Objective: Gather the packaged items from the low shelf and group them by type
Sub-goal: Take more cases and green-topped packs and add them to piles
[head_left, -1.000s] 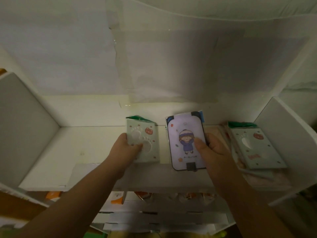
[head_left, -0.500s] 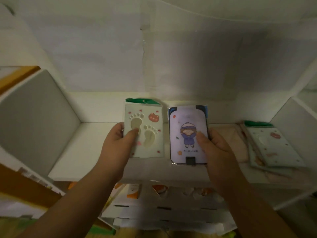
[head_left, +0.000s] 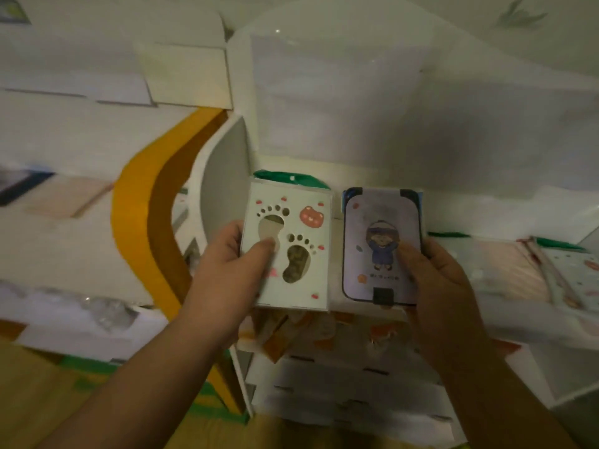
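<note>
The left hand (head_left: pixel 227 273) grips the foot pack (head_left: pixel 291 244) by its lower left edge, thumb laid over the front and curled fingers behind. The right hand (head_left: pixel 444 283) grips the girl pack (head_left: pixel 381 247) by its lower right edge in the same way. The two hands are apart, each clamped on its own pack, and the packs stand upright side by side, nearly touching, lifted clear in front of the shelf (head_left: pixel 437 322).

Both packs look light, thin and flat — card fronts under what seems a glossy sleeve, so probably a little slippery. The foot pack has cut-out windows and a soft green top; I judge it bends easily and is best pinched at a solid edge, away from the cut-outs. The girl pack looks stiffer, with dark tabs at its top corners and bottom edge; a side-edge pinch should hold it well.

More packs (head_left: pixel 564 277) of the foot kind lie flat toward the right end of the shelf, well apart from the right hand — the likely place for the foot pack to join its type.
</note>
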Available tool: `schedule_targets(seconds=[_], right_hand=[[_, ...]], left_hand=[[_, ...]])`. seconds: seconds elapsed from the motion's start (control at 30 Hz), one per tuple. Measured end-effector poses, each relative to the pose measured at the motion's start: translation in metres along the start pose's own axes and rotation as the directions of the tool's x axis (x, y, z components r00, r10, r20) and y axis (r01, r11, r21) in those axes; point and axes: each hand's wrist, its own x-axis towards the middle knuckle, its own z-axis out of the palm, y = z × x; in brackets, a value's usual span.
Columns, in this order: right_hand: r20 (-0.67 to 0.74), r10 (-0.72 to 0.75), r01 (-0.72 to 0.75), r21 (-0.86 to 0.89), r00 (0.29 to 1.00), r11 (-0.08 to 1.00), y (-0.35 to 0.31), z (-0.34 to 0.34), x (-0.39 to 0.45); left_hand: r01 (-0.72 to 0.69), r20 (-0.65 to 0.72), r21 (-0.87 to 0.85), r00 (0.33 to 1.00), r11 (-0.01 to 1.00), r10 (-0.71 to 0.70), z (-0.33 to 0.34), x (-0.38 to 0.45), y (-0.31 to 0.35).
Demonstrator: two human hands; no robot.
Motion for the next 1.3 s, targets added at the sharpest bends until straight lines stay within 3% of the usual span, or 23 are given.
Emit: schedule_targets(seconds=[0.43,0.87,1.13,1.3], right_hand=[[0.13,-0.005,0.01,-0.042,0.991,0.999,0.02,0.154,-0.1],[0.402,0.043,-0.043,-0.01,0.915,0.999,0.039,0.297,-0.114],[0.432,0.093,-0.102,-0.003,0.897,0.995,0.074,0.373,-0.077],[0.347,0.122,-0.142,0.032,0.93,0.989,0.097,0.423,-0.036]], left_hand=[[-0.042,-0.09,-0.043,0.995,0.998,0.038,-0.182,-0.051,0.001],[-0.005,-0.307,-0.065,0.952,0.998,-0.015,-0.316,-0.061,-0.004],[0.017,-0.382,-0.033,0.924,0.999,-0.028,-0.375,-0.002,-0.02],[0.032,-0.418,0.056,0.909,0.998,-0.006,-0.409,0.055,-0.02]])
